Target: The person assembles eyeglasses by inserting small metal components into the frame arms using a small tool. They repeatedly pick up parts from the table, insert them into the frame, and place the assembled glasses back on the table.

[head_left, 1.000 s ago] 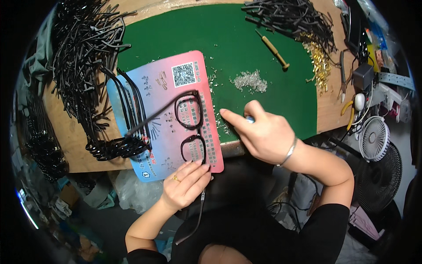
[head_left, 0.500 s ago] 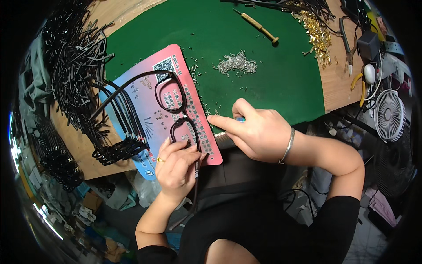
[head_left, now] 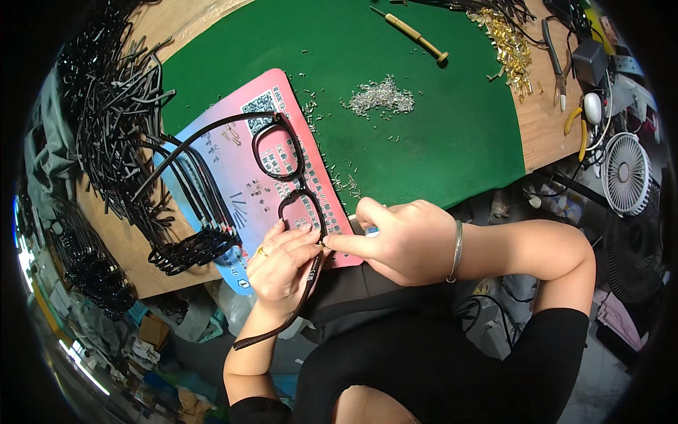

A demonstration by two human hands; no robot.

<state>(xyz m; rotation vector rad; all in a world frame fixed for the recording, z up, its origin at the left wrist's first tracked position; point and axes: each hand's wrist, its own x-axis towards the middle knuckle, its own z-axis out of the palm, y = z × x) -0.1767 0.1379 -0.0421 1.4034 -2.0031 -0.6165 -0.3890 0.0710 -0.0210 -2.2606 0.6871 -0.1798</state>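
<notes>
The pale wooden tabletop [head_left: 551,138] carries everything, its surface mostly covered by a dark-green mat [head_left: 438,134]. Along the left side spreads a tangled heap of slim black eyeglass temples [head_left: 116,127], and over the mat's left part lies a rounded pink-and-blue printed sheet [head_left: 226,169], set at a slant and reaching past the near edge.

Above this sheet is the black plastic eyeglass frame [head_left: 299,181], its two rims one beyond the other. The far temple sweeps left in a curve; the near temple runs down across the left wrist and forearm. Left of the frame, a row of folded black glasses [head_left: 191,251] lies bunched on the sheet's blue side.

The hands are together at the frame's near end. The left hand [head_left: 284,263] is clamped on it beside the nearer rim, where the near temple joins. The right hand [head_left: 413,240] is curled, its extended index fingertip meeting the left fingertips at that corner; a small blue-tipped item [head_left: 371,231] shows within its curled fingers, the rest hidden.

A slim brass-coloured screwdriver [head_left: 409,34] lies toward the far edge, well apart from the hands. Nearer is a loose pile of tiny silvery metal pieces [head_left: 381,97]. A polished silver bangle [head_left: 458,251] circles the right wrist, and smallest is a gold ring [head_left: 260,251] on a left finger.
</notes>
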